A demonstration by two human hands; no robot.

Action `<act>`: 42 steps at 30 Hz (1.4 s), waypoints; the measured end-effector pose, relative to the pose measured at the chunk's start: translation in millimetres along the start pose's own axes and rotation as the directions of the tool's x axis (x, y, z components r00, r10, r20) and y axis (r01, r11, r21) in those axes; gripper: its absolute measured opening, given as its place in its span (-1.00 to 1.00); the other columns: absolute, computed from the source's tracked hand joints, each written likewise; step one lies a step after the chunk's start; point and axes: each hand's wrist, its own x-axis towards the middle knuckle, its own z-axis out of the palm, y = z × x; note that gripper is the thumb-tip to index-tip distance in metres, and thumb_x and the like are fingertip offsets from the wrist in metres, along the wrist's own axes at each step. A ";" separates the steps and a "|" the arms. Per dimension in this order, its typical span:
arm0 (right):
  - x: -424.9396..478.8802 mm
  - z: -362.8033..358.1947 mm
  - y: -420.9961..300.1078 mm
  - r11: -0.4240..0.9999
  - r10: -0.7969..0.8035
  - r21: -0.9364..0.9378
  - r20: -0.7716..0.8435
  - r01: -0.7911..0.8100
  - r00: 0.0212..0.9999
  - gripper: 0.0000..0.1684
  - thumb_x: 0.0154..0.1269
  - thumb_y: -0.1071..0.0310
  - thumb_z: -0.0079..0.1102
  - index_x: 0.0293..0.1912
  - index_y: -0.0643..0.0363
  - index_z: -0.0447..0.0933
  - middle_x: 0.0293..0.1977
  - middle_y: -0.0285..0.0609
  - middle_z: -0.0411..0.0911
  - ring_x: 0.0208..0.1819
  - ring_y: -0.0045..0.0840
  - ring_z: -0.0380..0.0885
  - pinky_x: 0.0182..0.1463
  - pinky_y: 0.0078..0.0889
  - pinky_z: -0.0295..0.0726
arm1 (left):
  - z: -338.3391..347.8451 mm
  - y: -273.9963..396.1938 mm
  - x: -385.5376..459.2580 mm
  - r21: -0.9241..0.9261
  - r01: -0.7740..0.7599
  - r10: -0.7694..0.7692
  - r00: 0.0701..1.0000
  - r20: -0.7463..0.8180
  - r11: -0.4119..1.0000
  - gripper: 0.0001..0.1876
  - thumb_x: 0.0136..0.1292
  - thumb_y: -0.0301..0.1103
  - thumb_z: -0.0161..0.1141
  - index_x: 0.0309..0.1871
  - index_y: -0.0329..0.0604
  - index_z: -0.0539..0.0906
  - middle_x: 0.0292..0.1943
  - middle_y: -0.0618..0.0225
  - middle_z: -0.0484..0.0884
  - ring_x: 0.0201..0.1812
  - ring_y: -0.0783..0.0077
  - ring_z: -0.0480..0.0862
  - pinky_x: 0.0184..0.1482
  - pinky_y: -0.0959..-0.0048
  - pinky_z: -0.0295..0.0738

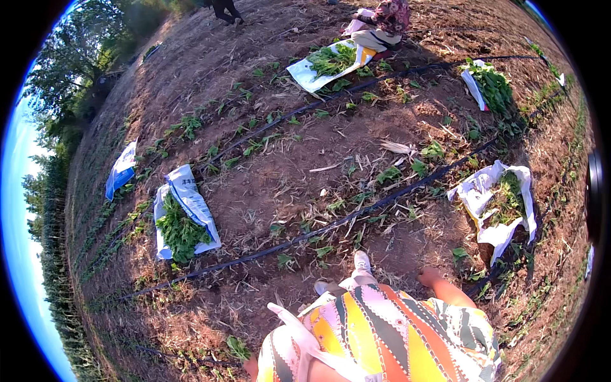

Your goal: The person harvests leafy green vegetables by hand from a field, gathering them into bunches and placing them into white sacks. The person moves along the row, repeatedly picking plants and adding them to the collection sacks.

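My left hand [250, 366], mostly hidden by a patterned garment, is at the bottom edge, holding a small bunch of leafy greens [237, 347]. My right hand [429, 276] hangs over the soil on the right; its fingers look loosely curled, and no object shows in it. To its right, an opened white sack [511, 233] on the ground bears wilted green plants [507, 198]. Left of centre, a blue-and-white sack [205, 210] lies folded partly over a heap of greens [182, 231].
A black drip irrigation hose [341, 220] crosses the soil before my shoes [362, 261]; another [286, 116] lies farther out. A crouching person [389, 24] is beside a sack with greens [331, 59]. More greens [494, 88] lie at upper right. A walking person [225, 9] is far off.
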 end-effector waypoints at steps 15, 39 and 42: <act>22.8 -37.7 -92.1 0.946 -0.173 0.291 0.082 0.143 0.981 -0.71 0.14 0.29 0.15 -0.25 0.36 0.59 -0.48 -0.09 0.60 -0.53 -0.49 0.57 -0.43 -0.41 0.52 | -33.8 -69.5 -38.0 -0.057 0.156 -0.155 0.988 0.027 0.986 -0.74 0.16 -0.35 0.16 -0.23 -0.43 0.58 -0.41 0.19 0.62 -0.38 0.33 0.54 -0.29 0.32 0.42; -39.7 122.1 -447.2 0.629 -0.618 -0.297 0.370 0.719 0.694 -0.68 0.11 0.33 0.19 -0.16 0.33 0.57 -0.38 -0.05 0.64 -0.34 -0.52 0.60 -0.26 -0.43 0.52 | -85.5 -295.9 50.7 -0.587 0.623 -0.670 0.721 0.175 0.517 -0.87 0.20 -0.36 0.16 -0.33 -0.23 0.55 -0.57 0.39 0.51 -0.61 0.51 0.47 -0.55 0.45 0.34; -80.6 133.2 -525.5 0.821 -0.457 -0.176 0.368 0.544 0.810 -0.71 0.07 0.33 0.19 -0.24 0.32 0.60 -0.45 -0.03 0.62 -0.46 -0.45 0.60 -0.34 -0.44 0.53 | -48.1 -369.1 9.7 -0.610 0.605 -0.677 0.721 0.146 0.512 -0.82 0.16 -0.31 0.18 -0.38 -0.27 0.59 -0.58 0.31 0.56 -0.56 0.47 0.53 -0.51 0.38 0.38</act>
